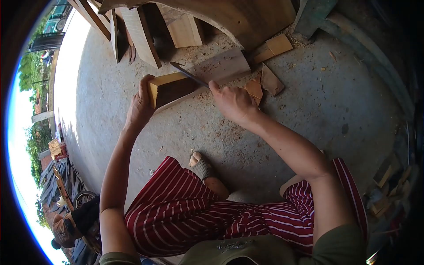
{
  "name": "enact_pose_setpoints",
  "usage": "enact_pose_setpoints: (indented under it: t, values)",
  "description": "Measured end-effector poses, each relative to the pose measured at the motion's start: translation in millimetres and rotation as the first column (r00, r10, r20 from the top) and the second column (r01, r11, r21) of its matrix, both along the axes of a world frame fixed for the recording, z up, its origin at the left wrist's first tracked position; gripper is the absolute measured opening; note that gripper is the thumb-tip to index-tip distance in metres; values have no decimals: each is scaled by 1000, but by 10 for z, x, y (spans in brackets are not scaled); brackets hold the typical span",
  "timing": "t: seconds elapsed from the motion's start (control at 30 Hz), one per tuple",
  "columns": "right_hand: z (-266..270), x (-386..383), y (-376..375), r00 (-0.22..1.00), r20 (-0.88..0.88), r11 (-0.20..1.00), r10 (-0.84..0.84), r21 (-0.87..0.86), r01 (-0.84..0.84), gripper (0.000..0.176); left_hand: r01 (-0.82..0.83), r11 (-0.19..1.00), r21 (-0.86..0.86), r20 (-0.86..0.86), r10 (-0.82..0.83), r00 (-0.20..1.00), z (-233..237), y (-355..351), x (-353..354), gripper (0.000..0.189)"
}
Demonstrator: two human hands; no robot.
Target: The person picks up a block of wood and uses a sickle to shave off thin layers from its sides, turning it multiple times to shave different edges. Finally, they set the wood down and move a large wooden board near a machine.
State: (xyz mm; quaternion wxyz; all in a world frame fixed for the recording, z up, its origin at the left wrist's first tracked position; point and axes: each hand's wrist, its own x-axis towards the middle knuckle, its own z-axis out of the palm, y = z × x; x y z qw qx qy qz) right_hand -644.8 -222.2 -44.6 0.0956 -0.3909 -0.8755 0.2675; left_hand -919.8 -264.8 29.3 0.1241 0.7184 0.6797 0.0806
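Note:
My left hand (142,104) grips the near-left end of a wooden block (179,92), which has a pale top edge and a dark brown side. The block is tilted and rests along a greyish board (225,66) on the floor. My right hand (234,102) is closed around the handle of a narrow dark blade that looks like a knife (189,74). The blade lies across the block's right end, its tip pointing up and left. My fingers hide the handle.
Planks (139,35) and a large curved slab (247,22) stand ahead. Offcuts (271,79) and shavings litter the concrete floor (309,119). More scrap wood (386,198) lies at the right. Another person (66,229) is at the lower left. My sandalled foot (201,165) is below the block.

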Motion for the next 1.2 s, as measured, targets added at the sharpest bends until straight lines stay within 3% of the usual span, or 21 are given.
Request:
enact_pose_setpoints:
  t: [0.03, 0.1, 0.2, 0.3, 0.37, 0.4, 0.43, 0.5, 0.53, 0.67, 0.83, 0.97, 1.07, 1.2]
  values:
    - [-38, 39, 26, 999, 50, 1000, -5, -4, 5, 39, 63, 997, 39, -20, -62, 998, -1, 27, 18, 59]
    - [-35, 27, -31, 997, 76, 998, 4, -66, 1, 42, -41, 999, -16, 82, 42, 996, 12, 25, 61, 61]
    - [305, -108, -172, 993, -117, 1000, -2, 7, 2, 44, -67, 997, 30, 108, 63, 992, -34, 17, 38, 70]
    - [399, -193, -174, 991, -131, 1000, 11, 2, -10, 43, -117, 991, 59, 119, 110, 987, -32, 3, 30, 77]
    - [196, -252, -87, 996, -93, 1000, -6, 11, 7, 43, -45, 967, 251, 110, 18, 994, -8, 30, 95, 73]
    - [177, -268, -28, 998, -57, 1000, -28, 13, 29, 44, -164, 975, 152, 206, 131, 970, -23, 29, 85, 72]
    - [157, -294, -32, 998, -55, 999, -33, 19, 34, 44, -159, 975, 157, 209, 125, 970, -76, 58, 98, 72]
    - [191, -399, -116, 998, -53, 998, -37, 46, 39, 46, -369, 910, 190, 285, 308, 908, -221, 70, 143, 74]
    - [235, -428, -154, 995, -99, 999, -32, 11, 33, 48, -476, 877, 62, 389, 418, 821, -246, 56, 113, 71]
    - [418, -406, -315, 958, -287, 999, 24, -27, -34, 49, -361, 932, 26, 280, 340, 898, -23, 14, 65, 66]
    - [265, -508, -253, 976, -218, 995, 27, -92, -48, 45, -373, 928, 5, 189, 365, 912, 13, -127, -66, 67]
    - [255, -567, -204, 989, -149, 1000, 10, -19, -13, 40, -398, 917, 12, 263, 381, 886, -56, -152, -48, 65]
    - [496, -558, -306, 979, -188, 997, 78, -3, -80, 41, -392, 920, -31, 299, 383, 874, -58, -165, -40, 61]
    - [217, -619, -210, 987, -156, 998, 44, -39, -50, 39, -394, 919, 1, 287, 377, 880, -118, -281, -146, 61]
